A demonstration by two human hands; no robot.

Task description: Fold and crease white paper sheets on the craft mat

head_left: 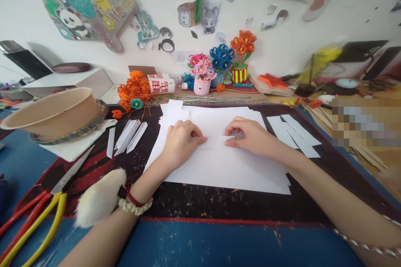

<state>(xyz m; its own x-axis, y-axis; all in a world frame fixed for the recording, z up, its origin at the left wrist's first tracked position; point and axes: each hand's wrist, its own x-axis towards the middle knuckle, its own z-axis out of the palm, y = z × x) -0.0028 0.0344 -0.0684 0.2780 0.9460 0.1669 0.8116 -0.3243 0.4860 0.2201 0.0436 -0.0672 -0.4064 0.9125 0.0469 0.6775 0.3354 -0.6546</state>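
Note:
A narrow white paper strip [213,142] lies across the stack of white paper sheets [219,171]. At its left end my left hand [183,142] pinches it between thumb and curled fingers. Opposite, my right hand [246,133] grips the right end, where the paper's edge is lifted or folded over. Folded paper strips [128,133] rest to the left of the stack. On the right are several flat cut strips [296,135]. The fingertips under the strip are partly hidden.
Scissors [67,175] with red and yellow handles lie at left, beside a round cardboard tub [56,110]. Orange flowers [134,87], a paper cup [161,84] and small flower pots [202,85] line the back. Thin wooden sticks [366,150] lie at far right. A dark mat [219,208] covers the blue table.

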